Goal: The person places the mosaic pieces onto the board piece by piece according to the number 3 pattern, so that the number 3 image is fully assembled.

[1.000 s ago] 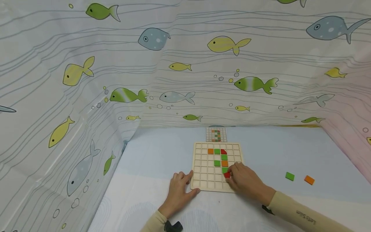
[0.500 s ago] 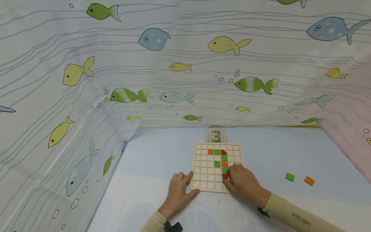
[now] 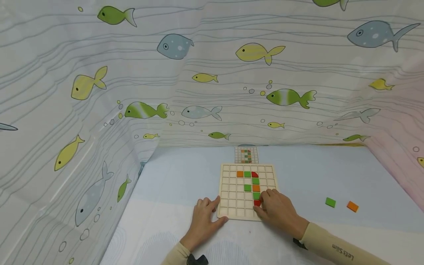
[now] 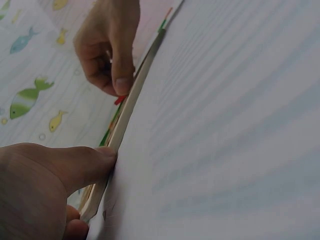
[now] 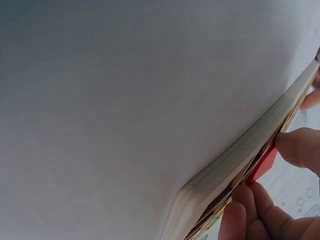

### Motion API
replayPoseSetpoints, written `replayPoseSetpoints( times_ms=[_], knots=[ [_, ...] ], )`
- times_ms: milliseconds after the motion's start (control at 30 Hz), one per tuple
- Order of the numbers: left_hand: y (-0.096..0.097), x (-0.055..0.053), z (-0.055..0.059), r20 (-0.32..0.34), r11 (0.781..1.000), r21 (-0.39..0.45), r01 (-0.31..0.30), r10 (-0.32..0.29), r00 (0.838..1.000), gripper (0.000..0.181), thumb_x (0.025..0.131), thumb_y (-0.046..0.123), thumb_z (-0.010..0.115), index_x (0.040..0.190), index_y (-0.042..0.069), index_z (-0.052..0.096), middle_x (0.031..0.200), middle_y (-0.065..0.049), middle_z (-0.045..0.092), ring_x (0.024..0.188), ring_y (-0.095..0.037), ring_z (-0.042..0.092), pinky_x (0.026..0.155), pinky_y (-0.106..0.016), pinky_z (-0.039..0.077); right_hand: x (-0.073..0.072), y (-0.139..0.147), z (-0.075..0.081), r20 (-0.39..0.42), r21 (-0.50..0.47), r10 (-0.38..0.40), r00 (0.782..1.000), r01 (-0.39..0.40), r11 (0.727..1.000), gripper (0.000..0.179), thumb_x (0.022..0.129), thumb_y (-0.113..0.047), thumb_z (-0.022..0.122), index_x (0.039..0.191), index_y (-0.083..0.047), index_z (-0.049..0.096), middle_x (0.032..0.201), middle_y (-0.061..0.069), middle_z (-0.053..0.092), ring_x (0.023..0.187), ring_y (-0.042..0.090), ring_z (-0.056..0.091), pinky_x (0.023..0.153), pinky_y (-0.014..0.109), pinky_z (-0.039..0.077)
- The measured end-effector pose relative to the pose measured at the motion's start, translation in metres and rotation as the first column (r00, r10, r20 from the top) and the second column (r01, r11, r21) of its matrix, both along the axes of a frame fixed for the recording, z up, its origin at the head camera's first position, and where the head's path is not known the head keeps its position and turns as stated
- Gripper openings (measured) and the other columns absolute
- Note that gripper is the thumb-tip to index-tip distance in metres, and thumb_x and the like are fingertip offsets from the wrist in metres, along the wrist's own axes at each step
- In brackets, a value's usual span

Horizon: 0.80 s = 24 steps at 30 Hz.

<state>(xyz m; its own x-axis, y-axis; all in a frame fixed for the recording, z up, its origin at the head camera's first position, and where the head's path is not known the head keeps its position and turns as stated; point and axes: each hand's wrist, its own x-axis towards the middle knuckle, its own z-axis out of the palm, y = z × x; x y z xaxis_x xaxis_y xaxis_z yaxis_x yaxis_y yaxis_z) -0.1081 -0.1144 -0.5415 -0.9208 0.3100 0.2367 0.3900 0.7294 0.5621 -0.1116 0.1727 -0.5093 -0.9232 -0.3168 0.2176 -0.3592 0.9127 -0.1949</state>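
A square wooden grid board [image 3: 233, 200] lies on the table, with orange, green and red tiles in its cells. My left hand [image 3: 202, 222] holds its near left corner, thumb along the front edge and fingers at the left side. In the left wrist view the thumb [image 4: 95, 160] presses on the board's edge. My right hand [image 3: 279, 209] pinches a red tile [image 3: 257, 202] at the board, just below a green tile [image 3: 256, 195]. Thumb and fingers stand on either side of that red tile [image 5: 263, 165] in the right wrist view.
Behind the board stands a small pattern card [image 3: 246, 155] with a coloured grid. A loose green tile [image 3: 330, 202] and a loose orange tile [image 3: 352, 206] lie on the table to the right. A fish-print sheet [image 3: 212, 125] hangs behind and at the sides.
My right hand has shifted slightly left and down with the red tile, which now sits in line under the green tile. My left hand stays at the corner.
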Motion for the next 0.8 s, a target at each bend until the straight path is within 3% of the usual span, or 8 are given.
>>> replayPoseSetpoints(
  times_ms=[300, 600, 800],
  knots=[
    [0.0, 0.0013, -0.0016, 0.017, 1.0, 0.0, -0.003, 0.003, 1.0, 0.072, 0.085, 0.041, 0.087, 0.143, 0.004, 0.066, 0.087, 0.009, 0.046, 0.083, -0.006, 0.026, 0.074, -0.024, 0.025, 0.0002, 0.001, -0.0029, 0.001, -0.02, -0.008, 1.0, 0.008, 1.0, 0.034, 0.087, -0.04, 0.086, 0.086, -0.012, 0.064, 0.071, -0.007, 0.045, 0.068, 0.009, 0.041, 0.057, 0.022, 0.036],
    [-0.0001, 0.0, 0.0006, -0.007, 1.0, -0.005, 0.001, -0.001, 1.0, 0.072, 0.084, 0.039, 0.088, 0.143, 0.004, 0.066, 0.087, 0.009, 0.045, 0.083, -0.006, 0.026, 0.075, -0.025, 0.025, -0.0011, 0.0012, -0.0017, -0.007, -0.053, -0.006, 1.0, 0.006, 0.999, 0.034, 0.085, -0.037, 0.088, 0.086, -0.013, 0.064, 0.071, -0.007, 0.044, 0.068, 0.009, 0.041, 0.057, 0.023, 0.035],
    [0.0004, 0.0003, 0.0012, 0.008, 1.0, -0.003, -0.001, 0.001, 1.0, 0.073, 0.085, 0.04, 0.087, 0.144, 0.004, 0.065, 0.087, 0.008, 0.046, 0.083, -0.006, 0.027, 0.075, -0.024, 0.025, -0.0011, 0.0034, 0.0005, 0.019, -0.065, -0.003, 1.0, 0.004, 0.998, 0.033, 0.086, -0.038, 0.088, 0.089, -0.013, 0.067, 0.074, -0.007, 0.052, 0.069, 0.008, 0.044, 0.058, 0.023, 0.04]
  ],
)
